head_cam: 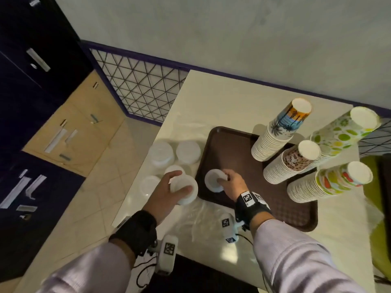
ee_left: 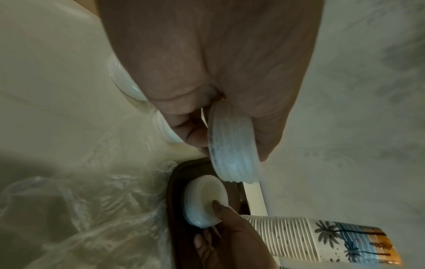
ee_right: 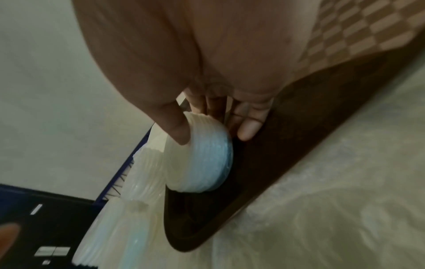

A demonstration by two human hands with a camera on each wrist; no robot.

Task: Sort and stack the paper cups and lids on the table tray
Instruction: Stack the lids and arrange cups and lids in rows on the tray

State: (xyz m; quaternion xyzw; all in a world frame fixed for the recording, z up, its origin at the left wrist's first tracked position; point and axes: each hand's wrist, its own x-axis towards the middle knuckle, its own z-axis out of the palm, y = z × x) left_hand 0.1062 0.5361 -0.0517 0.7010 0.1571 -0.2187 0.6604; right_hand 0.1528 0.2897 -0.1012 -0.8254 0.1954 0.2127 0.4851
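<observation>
A brown tray (head_cam: 237,149) lies on the cream table. My right hand (head_cam: 229,182) grips a short stack of white lids (head_cam: 213,179) standing on the tray's left part; the wrist view shows thumb and fingers round that lid stack (ee_right: 202,163). My left hand (head_cam: 169,190) holds a second stack of white lids (head_cam: 186,191) just left of the tray's edge, seen close as a ribbed lid stack (ee_left: 232,145) between thumb and fingers. Tall upside-down stacks of patterned paper cups stand on the tray's right: palm-tree cups (head_cam: 279,132), brown-print cups (head_cam: 294,161), green-dot cups (head_cam: 342,132) and a colourful stack (head_cam: 330,182).
More white lid stacks (head_cam: 175,155) sit on the table left of the tray, over crumpled clear plastic wrap (head_cam: 198,216). The table's left edge (head_cam: 135,193) drops to a tiled floor. Dark cabinets stand at far left and a wire grid (head_cam: 139,85) behind.
</observation>
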